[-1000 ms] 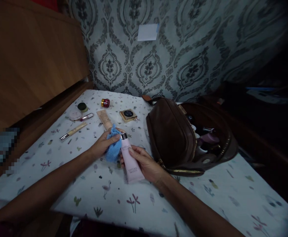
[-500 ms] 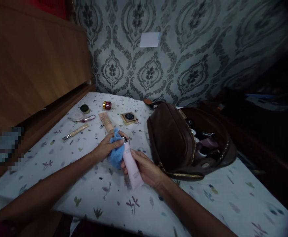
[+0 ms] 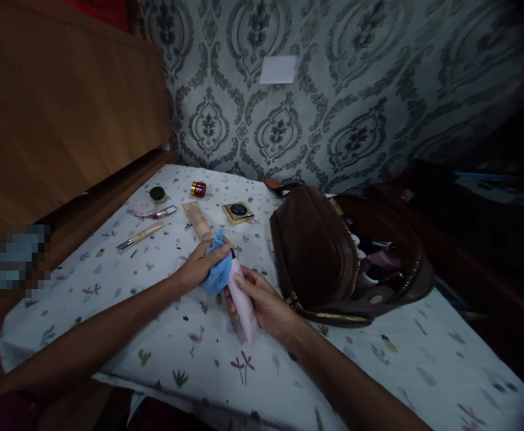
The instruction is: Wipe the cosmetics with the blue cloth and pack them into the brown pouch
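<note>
1. Now the pink tube [image 3: 245, 308] slants over the table [image 3: 154, 335], cap [image 3: 233, 254] pointing away toward the wall [image 3: 356, 90].
2. Right hand [image 3: 266, 302] wraps its middle, fingers curled tight.
3. Left hand [image 3: 197, 269] pinches a blue cloth [image 3: 217, 276] against the cap.

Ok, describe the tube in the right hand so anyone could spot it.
Start at the open brown bag on the printed tablecloth. Just left of it, the right hand grips a pale pink tube, a blue cloth in the left hand against its top. Unlike the beige tube lying behind, it is pink and held.
</note>
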Available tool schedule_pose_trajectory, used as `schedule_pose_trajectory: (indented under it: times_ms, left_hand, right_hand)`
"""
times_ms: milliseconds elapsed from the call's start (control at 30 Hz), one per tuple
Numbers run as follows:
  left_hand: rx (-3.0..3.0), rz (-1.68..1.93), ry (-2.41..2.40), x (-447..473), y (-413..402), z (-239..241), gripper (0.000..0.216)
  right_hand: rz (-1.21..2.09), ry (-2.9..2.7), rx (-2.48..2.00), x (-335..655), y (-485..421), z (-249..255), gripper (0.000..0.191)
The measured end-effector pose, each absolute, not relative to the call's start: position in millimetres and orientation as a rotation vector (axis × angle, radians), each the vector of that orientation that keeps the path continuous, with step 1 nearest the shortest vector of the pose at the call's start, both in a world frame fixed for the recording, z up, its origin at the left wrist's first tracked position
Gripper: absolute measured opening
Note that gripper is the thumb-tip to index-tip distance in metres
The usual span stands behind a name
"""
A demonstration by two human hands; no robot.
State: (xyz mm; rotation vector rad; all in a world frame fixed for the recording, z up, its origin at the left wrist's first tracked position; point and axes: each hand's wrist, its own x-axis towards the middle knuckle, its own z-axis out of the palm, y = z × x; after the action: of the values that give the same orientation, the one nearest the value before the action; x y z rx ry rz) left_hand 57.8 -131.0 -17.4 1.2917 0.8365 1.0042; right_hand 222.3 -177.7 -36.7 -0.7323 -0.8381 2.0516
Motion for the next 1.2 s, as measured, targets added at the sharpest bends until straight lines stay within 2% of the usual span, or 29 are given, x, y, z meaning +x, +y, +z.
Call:
schedule_pose_trajectory:
  times_ms: [267, 567, 767, 867, 1067, 1200]
  left_hand:
    - [1.328, 1.019, 0.856, 60.1, -131.6, -20.0, 0.055]
    - [1.238, 1.044, 0.882, 62.2, -130.4, -25.1, 0.063]
    - [1.137, 0.975, 0.815, 69.4, -133.5, -32.7, 0.064]
    - [1.149, 0.97, 0.824, 70.8, -134.6, -37.0, 0.066]
    - [1.333, 0.929, 0.794, 69.7, -140.6, -39.6, 0.057]
    - [1.469, 0.755, 0.758, 68.2, -146.7, -34.9, 0.059]
  right_hand:
    - [2.056, -0.858, -0.695, 223.4, -177.0, -36.3, 0.052]
    - [2.08, -0.786, -0.645, 225.9, -174.7, -36.6, 0.043]
    - [1.956, -0.686, -0.652, 229.2, -168.8, -35.1, 0.04]
    - [1.909, -0.651, -0.657, 229.9, -166.6, -34.4, 0.045]
    - [1.777, -0.654, -0.639, 228.1, -164.3, -29.2, 0.045]
    - [1.617, -0.618, -0.7, 227.6, -161.9, -31.2, 0.045]
